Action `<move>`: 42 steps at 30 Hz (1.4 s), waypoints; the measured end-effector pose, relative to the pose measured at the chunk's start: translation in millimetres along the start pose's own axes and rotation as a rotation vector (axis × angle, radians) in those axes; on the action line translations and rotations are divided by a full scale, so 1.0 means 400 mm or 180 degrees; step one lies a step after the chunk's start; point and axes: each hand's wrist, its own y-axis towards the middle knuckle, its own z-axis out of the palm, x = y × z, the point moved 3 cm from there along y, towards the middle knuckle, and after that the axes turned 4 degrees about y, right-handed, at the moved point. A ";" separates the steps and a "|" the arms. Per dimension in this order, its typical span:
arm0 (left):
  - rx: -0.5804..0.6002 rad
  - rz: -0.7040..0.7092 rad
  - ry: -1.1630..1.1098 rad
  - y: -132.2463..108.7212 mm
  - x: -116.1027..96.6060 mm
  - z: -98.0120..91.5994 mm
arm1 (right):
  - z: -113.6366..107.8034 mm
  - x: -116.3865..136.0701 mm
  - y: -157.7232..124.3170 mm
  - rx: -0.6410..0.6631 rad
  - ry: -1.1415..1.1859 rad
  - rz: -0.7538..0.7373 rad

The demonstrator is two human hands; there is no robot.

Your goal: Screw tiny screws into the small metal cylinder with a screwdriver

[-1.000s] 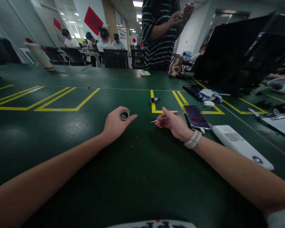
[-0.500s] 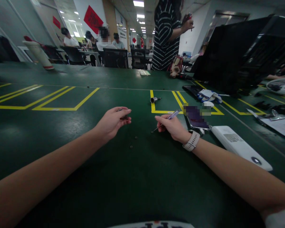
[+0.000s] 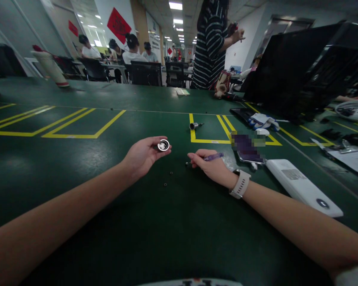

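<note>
My left hand (image 3: pixel 141 157) is closed around a round metal part (image 3: pixel 163 145), its hollow face with a silver rim turned toward me and pale pieces showing inside. My right hand (image 3: pixel 213 167) grips a slim screwdriver (image 3: pixel 214 157) with a clear purple handle. A small ring-like piece (image 3: pixel 187 164) appears at the tool's tip, just over or on the green table; I cannot tell if it is lifted. Between and below the hands lie two tiny nuts or rings, an upper ring (image 3: pixel 171 173) and a lower ring (image 3: pixel 165 184).
A small metal cup with a shaft (image 3: pixel 193 126) lies inside yellow tape lines ahead. To the right are a phone (image 3: pixel 246 147), a white power bank (image 3: pixel 304 186), a cloth (image 3: pixel 264 120) and a clipboard (image 3: pixel 350 153). A person in striped clothes (image 3: pixel 210 47) stands across the table.
My left hand has turned the round metal part so its hollow face shows. The screwdriver tip has shifted slightly left, and the ring it touched on the table now appears with it.
</note>
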 end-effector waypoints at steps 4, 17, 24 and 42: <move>-0.0003 -0.0028 0.0046 -0.001 0.007 0.002 | -0.006 -0.024 0.006 -0.0042 0.0610 0.0134; 0.0370 0.0352 0.1138 -0.023 0.031 0.010 | 0.009 0.047 -0.034 0.0290 0.1171 -0.0395; 0.0604 0.0723 0.1685 -0.044 0.031 0.017 | 0.021 0.094 -0.050 0.0115 -0.0020 -0.1183; 0.0484 0.0945 0.1840 -0.051 0.029 0.020 | 0.047 0.112 -0.078 0.0250 -0.1279 -0.1961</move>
